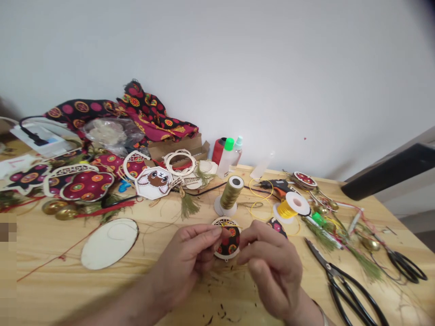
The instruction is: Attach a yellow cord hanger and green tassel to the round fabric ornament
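Note:
A round pendant (228,244) with a pale wooden rim, a fretwork top and dark floral fabric is between my two hands, low in the middle of the view. My left hand (193,249) pinches it at its upper left, where a bit of yellow cord shows. At the pendant's right side is my right hand (272,262), its fingers curled. Whether thin cord lies between those fingertips is too small to make out. Just behind the pendant stands a spool of olive thread (230,195). A spool of yellow cord (286,209) lies to the right.
Black-handled scissors (343,280) lie at the right, near a smaller pair (406,267). A white oval disc (109,243) is on the left. Behind are fabric (146,108), bottles (226,160), a glue gun (277,186) and several ornaments. Dark scraps dot the wooden table (163,308).

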Demonstrator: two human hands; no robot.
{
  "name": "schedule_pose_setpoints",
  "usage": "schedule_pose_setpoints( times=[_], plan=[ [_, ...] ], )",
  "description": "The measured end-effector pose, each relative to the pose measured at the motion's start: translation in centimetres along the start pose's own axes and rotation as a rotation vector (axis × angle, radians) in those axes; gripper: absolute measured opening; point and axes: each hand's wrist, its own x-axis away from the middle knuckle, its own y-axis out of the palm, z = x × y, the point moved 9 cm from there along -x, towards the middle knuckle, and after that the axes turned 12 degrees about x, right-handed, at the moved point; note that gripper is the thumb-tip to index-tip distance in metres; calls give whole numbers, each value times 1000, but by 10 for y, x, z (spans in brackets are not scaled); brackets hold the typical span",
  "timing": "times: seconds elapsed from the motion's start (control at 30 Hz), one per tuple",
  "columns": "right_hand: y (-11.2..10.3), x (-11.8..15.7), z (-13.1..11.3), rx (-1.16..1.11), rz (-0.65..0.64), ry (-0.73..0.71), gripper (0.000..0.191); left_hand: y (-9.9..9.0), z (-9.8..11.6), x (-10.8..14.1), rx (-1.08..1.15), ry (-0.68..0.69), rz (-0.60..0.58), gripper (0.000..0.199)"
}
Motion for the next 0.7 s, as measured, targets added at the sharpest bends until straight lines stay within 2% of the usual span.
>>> schedule_pose_setpoints(
  times=[0.07, 0.13, 0.23, 0.4, 0.53, 0.7],
  plan=[
    [-1, 0, 25, -48, 28, 244, 32, -2, 2, 1, -35, 35, 17, 19],
    [9, 5, 50, -124, -12, 488, 25, -3, 5, 1, -67, 71, 15, 19],
    [35, 15, 69, -362, -139, 700, 26, -4, 7, 1, -138, 106, -4, 20],
    [53, 25, 74, -634, -180, 811, 30, -1, 11, 3, -320, 162, -44, 22],
    [46, 21, 69, -642, -114, 770, 17, 4, 11, 6, -387, 168, -66, 21],
    [38, 12, 66, -571, -86, 721, 16, 7, 7, 5, -250, 125, -101, 25]
  ],
)
